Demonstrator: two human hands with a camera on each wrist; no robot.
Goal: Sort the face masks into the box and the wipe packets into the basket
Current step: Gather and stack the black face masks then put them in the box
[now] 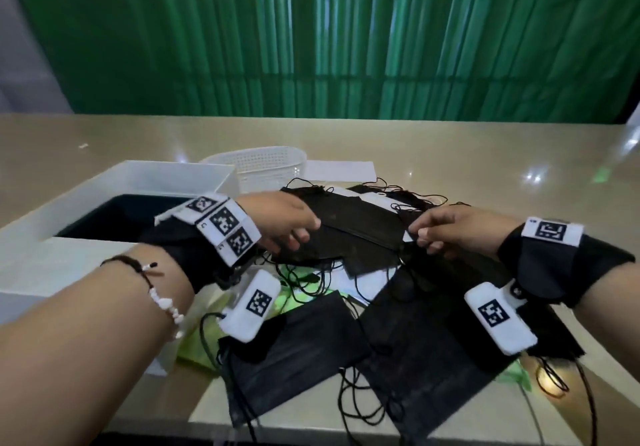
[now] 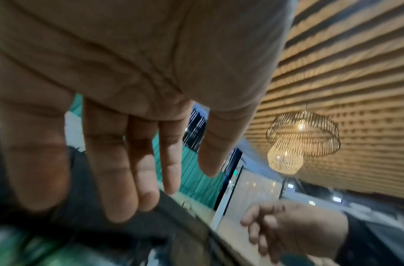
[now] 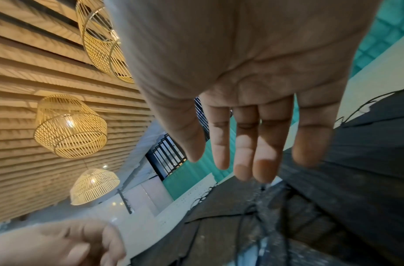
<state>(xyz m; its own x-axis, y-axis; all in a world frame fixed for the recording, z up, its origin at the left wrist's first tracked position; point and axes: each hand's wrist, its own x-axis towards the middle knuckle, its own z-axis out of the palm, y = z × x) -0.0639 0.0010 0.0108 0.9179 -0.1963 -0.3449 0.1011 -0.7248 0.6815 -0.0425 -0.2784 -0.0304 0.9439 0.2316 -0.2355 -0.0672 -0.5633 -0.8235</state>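
Observation:
Several black face masks (image 1: pixel 360 227) with thin ear loops lie heaped on the beige table. My left hand (image 1: pixel 301 234) reaches over the heap's left edge; in the left wrist view its straight fingers (image 2: pixel 121 207) touch a mask's (image 2: pixel 128 232) edge and hold nothing. My right hand (image 1: pixel 420 236) hovers at the mask's right corner, and the right wrist view shows its fingers (image 3: pixel 262 172) straight above a mask (image 3: pixel 355 180). Green wipe packets (image 1: pixel 197 345) peek out from under the masks. The white box (image 1: pixel 34 255) on the left holds black masks. The white perforated basket (image 1: pixel 266 165) stands behind it.
A white sheet of paper (image 1: pixel 341 170) lies to the right of the basket. Another green packet (image 1: pixel 516 374) shows at the heap's right front. Loose ear loops (image 1: pixel 550 380) trail toward the table's front edge. A green curtain hangs beyond the table.

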